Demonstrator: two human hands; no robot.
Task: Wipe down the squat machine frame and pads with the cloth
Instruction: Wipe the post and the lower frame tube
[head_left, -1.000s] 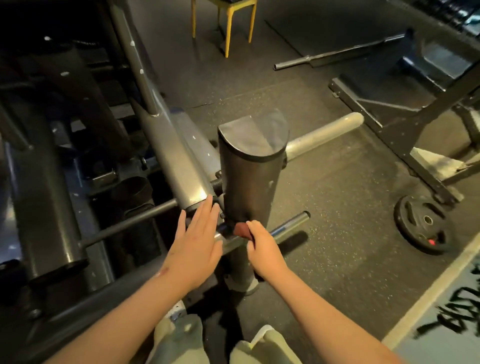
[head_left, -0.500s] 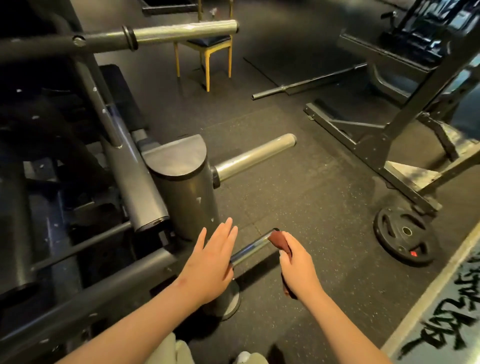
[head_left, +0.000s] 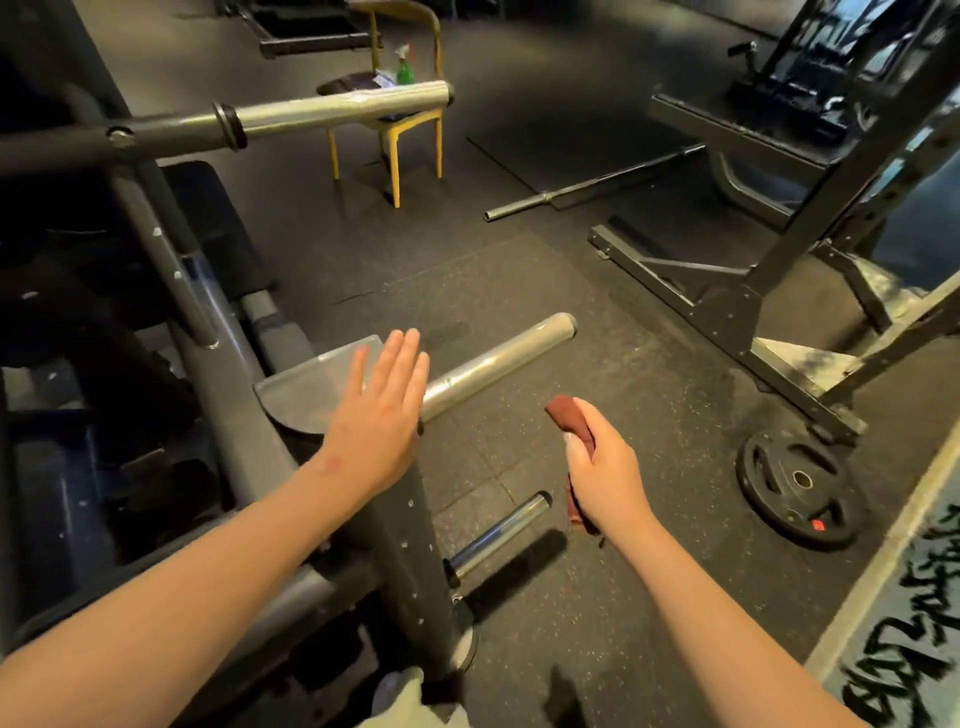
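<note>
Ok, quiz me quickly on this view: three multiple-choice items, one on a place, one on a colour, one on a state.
1. Where does the weight plate lie?
A) on the chair
B) on the floor by the rack base
C) on the machine's top bar

2. What colour is the cloth?
A) white
B) reddish-brown
C) blue

3. How is the left hand?
A) open, fingers straight
B) in a fist
C) gripping the cloth

Answers:
1 B: it lies flat on the floor next to the rack base.
2 B: the cloth held in the right hand is reddish-brown.
3 A: its fingers are straight and hold nothing.
</note>
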